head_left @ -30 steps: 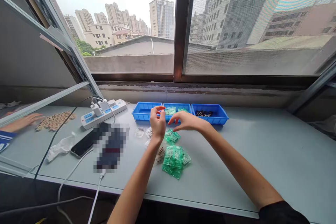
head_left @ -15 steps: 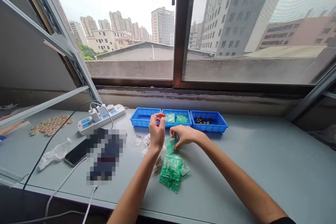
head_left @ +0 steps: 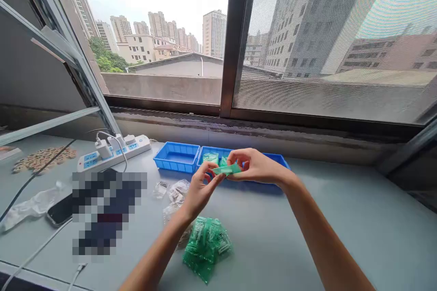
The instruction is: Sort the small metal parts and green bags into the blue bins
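A small green plastic packet [head_left: 225, 170] is held up between my two hands, just in front of the middle blue bin [head_left: 200, 157]. My left hand [head_left: 198, 193] pinches its left end between thumb and fingers. On the opposite end, my right hand [head_left: 257, 167] is closed with thumb and fingertips. Behind the hands, more green packets [head_left: 210, 158] lie inside the middle bin, partly covered by my fingers. Below my wrists a pile of green packets [head_left: 206, 245] rests on the table, with clear packets [head_left: 177, 191] beside it, partly hidden by my left forearm.
A left blue bin [head_left: 177, 158] and a right blue bin [head_left: 280, 160], mostly hidden by my right hand, flank the middle one. To the left are a power strip [head_left: 114, 153], a phone [head_left: 59, 211], cables, crumpled white plastic [head_left: 34, 209] and small tan pieces [head_left: 44, 159].
My right hand has lifted a green packet from the table toward the bins. My left hand has come to it and now grips its other end. The view has shifted somewhat.
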Available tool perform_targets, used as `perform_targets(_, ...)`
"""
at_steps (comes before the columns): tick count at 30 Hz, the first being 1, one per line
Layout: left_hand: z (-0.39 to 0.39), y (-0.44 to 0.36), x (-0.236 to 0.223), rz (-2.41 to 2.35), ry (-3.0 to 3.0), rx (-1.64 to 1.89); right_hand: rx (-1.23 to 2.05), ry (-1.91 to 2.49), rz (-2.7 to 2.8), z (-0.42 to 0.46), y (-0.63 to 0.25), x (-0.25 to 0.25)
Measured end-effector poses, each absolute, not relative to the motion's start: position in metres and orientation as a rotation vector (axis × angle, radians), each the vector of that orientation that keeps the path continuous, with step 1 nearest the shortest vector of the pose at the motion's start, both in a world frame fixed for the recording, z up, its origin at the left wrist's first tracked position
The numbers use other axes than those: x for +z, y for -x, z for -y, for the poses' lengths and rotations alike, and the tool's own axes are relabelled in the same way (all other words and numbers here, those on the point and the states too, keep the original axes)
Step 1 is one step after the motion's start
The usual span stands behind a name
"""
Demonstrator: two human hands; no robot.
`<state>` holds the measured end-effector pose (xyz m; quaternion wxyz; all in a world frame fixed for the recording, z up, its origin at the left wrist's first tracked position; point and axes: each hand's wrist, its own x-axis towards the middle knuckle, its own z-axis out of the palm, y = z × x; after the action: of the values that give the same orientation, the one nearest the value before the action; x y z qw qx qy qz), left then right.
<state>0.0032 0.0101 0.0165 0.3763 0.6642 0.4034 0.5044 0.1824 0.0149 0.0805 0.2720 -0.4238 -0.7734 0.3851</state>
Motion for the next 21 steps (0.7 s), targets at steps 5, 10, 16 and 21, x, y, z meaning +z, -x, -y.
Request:
perform_targets(5,-0.004,-0.003,0.028,-1.057,-1.822,1.447,0.859,0.995,2.134,-0.013,-0.183,0.087)
perform_targets(10,0.007,-0.005,0.036,-1.133,-1.878,1.558,0.774,0.937,2.064,-0.009,-0.183,0.095)
perform_targets(16,0.019,0.002,0.050,-1.324,-2.173,1.570,0.975,0.984,1.947,-0.016,-0.182,0.095)
perform_targets(21,0.022,0.020,0.067,-1.482,-2.114,1.642,0.861,1.228,1.720,-0.045,-0.173,0.062)
